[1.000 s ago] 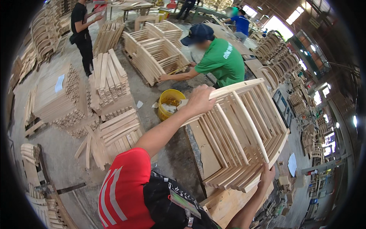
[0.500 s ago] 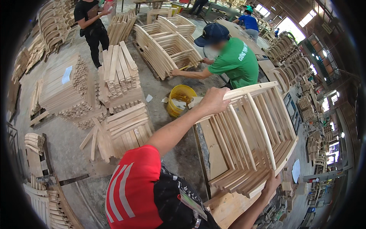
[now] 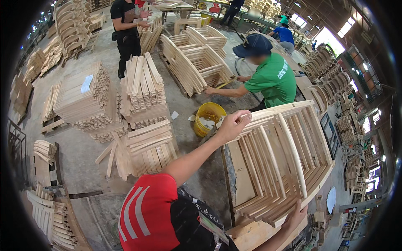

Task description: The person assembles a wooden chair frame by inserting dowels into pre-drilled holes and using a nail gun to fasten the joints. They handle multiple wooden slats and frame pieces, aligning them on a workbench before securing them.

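A stack of nested pale wooden chair frames with curved rails and round crossbars lies in front of me on a workbench. My left hand is at the far rail, toward its left end, fingers curled over the wood and thumb side up. Low on the near side, my right hand has its fingers against the outer rail of the stack. Part of that hand's grip is hidden by the wood. Beneath the frames a plywood board shows on the bench.
A yellow bucket stands on the floor beyond my left forearm. Stacks of wooden slats fill the left. Across from me, a person in a green shirt handles another frame stack. Another person stands farther back.
The whole view has shifted, moving the scene right and down. Both my hands have slid slightly toward me along the frames, and the left fingers look looser. The frames stay put.
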The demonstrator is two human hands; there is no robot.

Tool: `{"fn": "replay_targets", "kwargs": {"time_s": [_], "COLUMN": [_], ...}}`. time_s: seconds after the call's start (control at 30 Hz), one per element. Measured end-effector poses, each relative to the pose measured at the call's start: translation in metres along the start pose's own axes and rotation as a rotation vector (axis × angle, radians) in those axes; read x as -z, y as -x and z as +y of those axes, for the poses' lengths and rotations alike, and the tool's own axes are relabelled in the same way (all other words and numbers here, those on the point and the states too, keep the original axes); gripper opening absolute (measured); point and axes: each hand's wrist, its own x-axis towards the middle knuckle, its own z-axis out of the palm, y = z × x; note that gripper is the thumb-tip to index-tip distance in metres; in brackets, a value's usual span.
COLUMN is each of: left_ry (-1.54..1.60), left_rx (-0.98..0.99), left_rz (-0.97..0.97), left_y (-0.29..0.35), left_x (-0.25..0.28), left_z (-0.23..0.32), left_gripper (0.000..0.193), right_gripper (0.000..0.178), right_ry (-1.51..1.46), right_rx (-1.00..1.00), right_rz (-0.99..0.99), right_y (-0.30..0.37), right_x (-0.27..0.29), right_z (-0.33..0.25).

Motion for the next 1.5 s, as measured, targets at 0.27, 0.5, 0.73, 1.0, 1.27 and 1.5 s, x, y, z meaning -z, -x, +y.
{"fn": "replay_targets", "kwargs": {"time_s": [0.27, 0.5, 0.73, 1.0, 1.27, 1.5], "left_ry": [0.258, 0.305, 0.27, 0.007, -0.117, -0.098], "left_rx": [0.02, 0.033, -0.042, -0.158, -0.122, -0.025], "left_rz": [0.107, 0.116, 0.157, 0.175, 0.12, 0.145], "left_y": [-0.002, -0.004, -0.007, -0.009, -0.007, 0.002], "left_x": [-0.026, -0.033, -0.039, -0.037, -0.033, -0.035], "left_z": [-0.018, -0.016, -0.025, -0.028, -0.013, -0.013], "left_gripper": [0.046, 0.045, 0.045, 0.046, 0.047, 0.054], "right_gripper": [0.07, 0.086, 0.088, 0.082, 0.082, 0.075], "right_ry": [-0.004, -0.026, -0.036, -0.009, -0.017, -0.046], "right_rx": [0.067, 0.104, 0.07, 0.104, 0.086, 0.061], "right_rz": [0.011, 0.08, 0.093, 0.117, 0.115, 0.133], "right_y": [0.05, 0.068, 0.066, 0.062, 0.057, 0.062], "right_x": [-0.02, -0.029, -0.031, -0.031, -0.03, -0.02], "right_z": [-0.01, -0.002, -0.012, -0.02, -0.016, -0.006]}}
